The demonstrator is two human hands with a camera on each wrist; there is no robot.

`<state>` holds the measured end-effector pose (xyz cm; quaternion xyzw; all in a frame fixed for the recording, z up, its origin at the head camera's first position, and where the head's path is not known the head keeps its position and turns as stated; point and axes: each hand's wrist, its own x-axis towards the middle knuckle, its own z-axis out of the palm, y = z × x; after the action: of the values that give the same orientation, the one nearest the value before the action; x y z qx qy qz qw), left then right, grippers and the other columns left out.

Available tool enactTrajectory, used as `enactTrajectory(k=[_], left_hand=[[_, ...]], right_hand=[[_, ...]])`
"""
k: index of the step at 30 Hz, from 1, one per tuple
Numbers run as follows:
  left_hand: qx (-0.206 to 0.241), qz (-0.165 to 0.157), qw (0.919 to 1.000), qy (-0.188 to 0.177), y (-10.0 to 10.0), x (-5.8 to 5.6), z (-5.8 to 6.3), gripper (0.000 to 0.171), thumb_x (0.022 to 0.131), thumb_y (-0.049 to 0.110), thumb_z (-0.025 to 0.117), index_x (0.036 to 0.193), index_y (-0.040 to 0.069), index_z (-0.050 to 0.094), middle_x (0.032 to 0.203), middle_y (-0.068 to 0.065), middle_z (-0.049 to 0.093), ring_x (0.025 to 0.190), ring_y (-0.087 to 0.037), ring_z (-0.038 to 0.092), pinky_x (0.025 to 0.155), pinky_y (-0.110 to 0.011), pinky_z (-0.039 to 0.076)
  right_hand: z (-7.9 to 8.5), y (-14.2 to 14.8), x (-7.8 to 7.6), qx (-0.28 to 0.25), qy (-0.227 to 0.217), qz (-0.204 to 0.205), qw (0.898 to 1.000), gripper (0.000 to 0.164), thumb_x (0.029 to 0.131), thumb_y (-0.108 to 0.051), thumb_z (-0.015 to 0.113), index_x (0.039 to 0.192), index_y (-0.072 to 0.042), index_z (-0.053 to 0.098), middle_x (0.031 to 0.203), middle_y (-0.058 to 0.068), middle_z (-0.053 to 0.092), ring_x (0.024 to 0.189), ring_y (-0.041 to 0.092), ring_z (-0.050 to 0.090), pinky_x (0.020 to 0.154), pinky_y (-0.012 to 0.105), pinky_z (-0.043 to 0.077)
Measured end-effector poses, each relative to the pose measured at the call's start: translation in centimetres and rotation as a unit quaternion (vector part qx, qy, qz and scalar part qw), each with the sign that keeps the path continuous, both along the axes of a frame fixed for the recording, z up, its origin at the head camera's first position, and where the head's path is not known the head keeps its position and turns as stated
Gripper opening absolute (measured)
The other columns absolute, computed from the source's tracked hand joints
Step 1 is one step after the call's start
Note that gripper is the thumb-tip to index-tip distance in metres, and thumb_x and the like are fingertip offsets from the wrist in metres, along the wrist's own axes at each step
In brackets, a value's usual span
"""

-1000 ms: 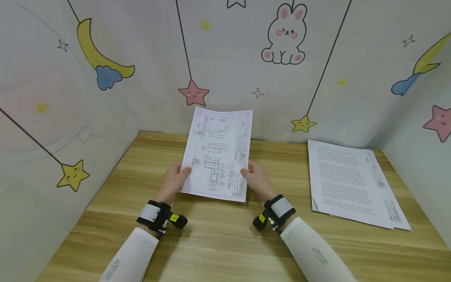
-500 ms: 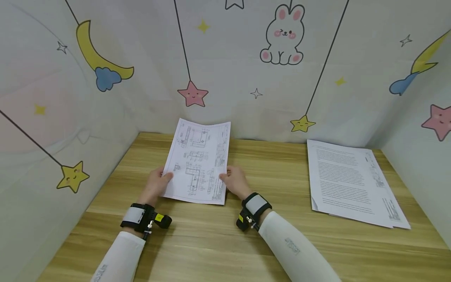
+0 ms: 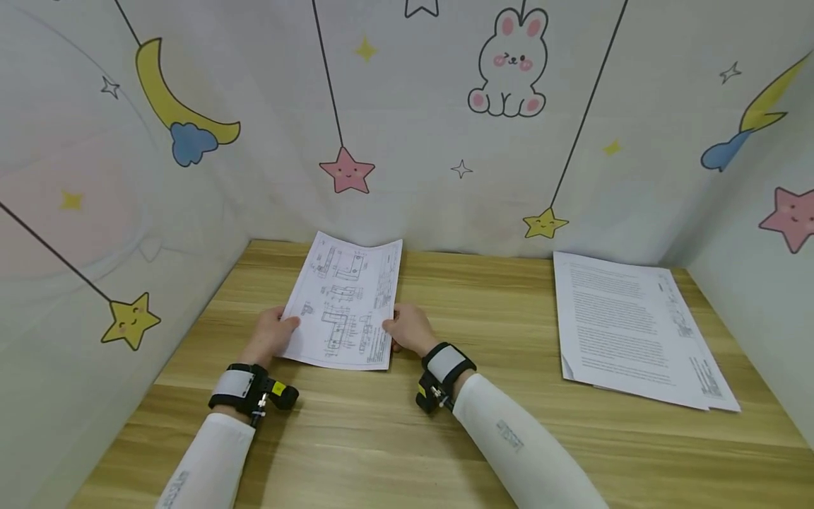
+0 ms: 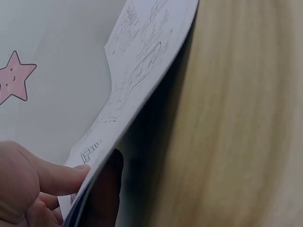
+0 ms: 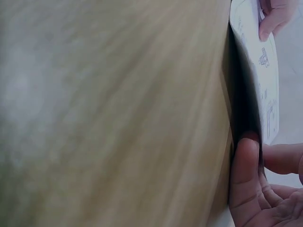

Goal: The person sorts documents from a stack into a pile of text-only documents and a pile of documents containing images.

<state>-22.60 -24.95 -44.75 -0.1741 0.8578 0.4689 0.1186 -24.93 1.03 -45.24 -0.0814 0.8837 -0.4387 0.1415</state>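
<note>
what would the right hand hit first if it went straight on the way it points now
The drawing sheet, whose edge the right hand pinches, lies first in that line. The hand would probably push or buckle the paper, though depth is unclear.

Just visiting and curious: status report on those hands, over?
Left hand, right hand gripping printed drawing. Held above table. Paper stack apart, rightward; nothing visibly blocking.

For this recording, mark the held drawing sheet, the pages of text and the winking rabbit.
Drawing sheet (image 3: pixel 346 302): head view, middle of its printed face.
Pages of text (image 3: pixel 622 329): head view, top page's middle.
Winking rabbit (image 3: pixel 511 70): head view, lower face.
</note>
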Motion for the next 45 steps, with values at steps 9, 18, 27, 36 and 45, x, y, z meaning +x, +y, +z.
enactTrajectory(k=[9,18,27,36,45], left_hand=[[-0.058,0.000,0.9982,0.009,-0.3,0.0,0.3,0.049,0.103,0.014,0.042,0.146,-0.010,0.038,0.141,-0.030,0.049,0.119,-0.037,0.053,0.104,-0.051,0.045],[-0.160,-0.003,0.9867,0.030,-0.3,0.5,0.1,0.052,0.095,0.016,0.058,0.139,-0.010,0.048,0.135,-0.032,0.055,0.111,-0.039,0.058,0.093,-0.051,0.050],[-0.214,-0.006,0.9753,0.053,-0.1,0.8,0.3,0.047,0.093,0.021,0.059,0.132,-0.005,0.058,0.127,-0.029,0.060,0.101,-0.036,0.059,0.075,-0.040,0.048],[-0.201,-0.004,0.9749,0.096,1.4,0.3,1.5,0.053,0.101,0.032,0.046,0.141,-0.002,0.051,0.135,-0.027,0.057,0.116,-0.039,0.058,0.087,-0.047,0.049],[-0.126,-0.024,0.9759,0.176,5.8,-0.5,3.1,0.044,0.101,0.028,0.050,0.136,0.002,0.058,0.128,-0.021,0.063,0.107,-0.033,0.061,0.080,-0.036,0.049]], right_hand=[[0.4,-0.2,0.1,0.032,-0.011,0.013,0.999,0.014,0.091,-0.006,0.057,0.102,0.000,0.065,0.053,0.003,0.058,0.042,0.012,0.054,0.042,0.022,0.044],[0.1,-0.6,-0.3,0.098,0.023,0.008,0.995,0.006,0.089,-0.002,0.061,0.089,0.001,0.065,0.049,0.001,0.052,0.036,0.011,0.046,0.035,0.018,0.035],[0.7,0.2,0.0,0.051,0.001,0.004,0.999,0.018,0.089,-0.004,0.064,0.106,0.000,0.066,0.055,0.004,0.058,0.042,0.013,0.053,0.038,0.018,0.040],[1.0,2.1,0.1,0.039,0.001,0.013,0.999,0.029,0.094,-0.016,0.061,0.117,0.002,0.067,0.066,0.007,0.065,0.049,0.012,0.058,0.046,0.018,0.045],[2.9,6.4,0.4,0.040,0.019,-0.018,0.999,0.047,0.098,-0.030,0.058,0.140,-0.007,0.056,0.111,0.013,0.072,0.085,0.021,0.069,0.065,0.025,0.050]])
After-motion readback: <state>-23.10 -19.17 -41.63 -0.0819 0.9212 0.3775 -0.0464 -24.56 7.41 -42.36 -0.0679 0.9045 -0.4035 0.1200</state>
